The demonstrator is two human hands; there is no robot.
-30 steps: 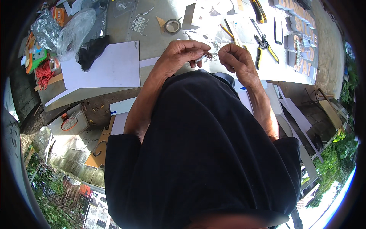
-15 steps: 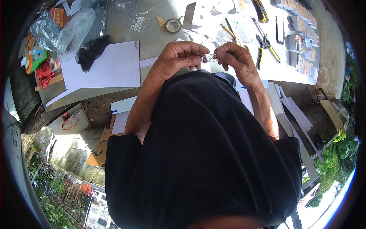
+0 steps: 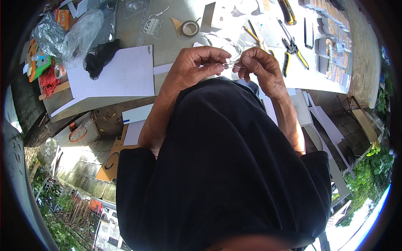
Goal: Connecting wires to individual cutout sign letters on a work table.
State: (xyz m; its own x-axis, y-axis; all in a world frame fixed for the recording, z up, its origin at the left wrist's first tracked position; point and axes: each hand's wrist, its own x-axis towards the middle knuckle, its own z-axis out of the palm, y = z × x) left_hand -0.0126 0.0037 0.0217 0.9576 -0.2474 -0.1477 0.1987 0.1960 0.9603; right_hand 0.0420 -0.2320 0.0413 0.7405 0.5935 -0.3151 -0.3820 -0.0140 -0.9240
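Thin pale wire (image 3: 230, 65) stretches in loose strands between my hands, over the near edge of the table. My left hand (image 3: 193, 66) pinches its left end between thumb and fingers. At the other end, my right hand (image 3: 263, 70) holds it with thumb and bent fingers, which partly hide it. More pale wire lies in curves just beyond my fingertips. Past my right hand are a yellow-handled tool (image 3: 251, 36) and wire strippers (image 3: 292, 51) with yellow and black handles.
A roll of tape (image 3: 190, 28) and a looped white wire bundle (image 3: 152, 26) lie at the back. White board (image 3: 119, 79), plastic bags (image 3: 83, 33) and red cord (image 3: 49, 81) are on the left. A yellow cutter (image 3: 287, 12) and cut-out letters (image 3: 335, 46) occupy the right.
My right hand has shifted slightly right and its fingers have curled differently. The wire between my hands now looks more drawn out. My left hand has barely moved.
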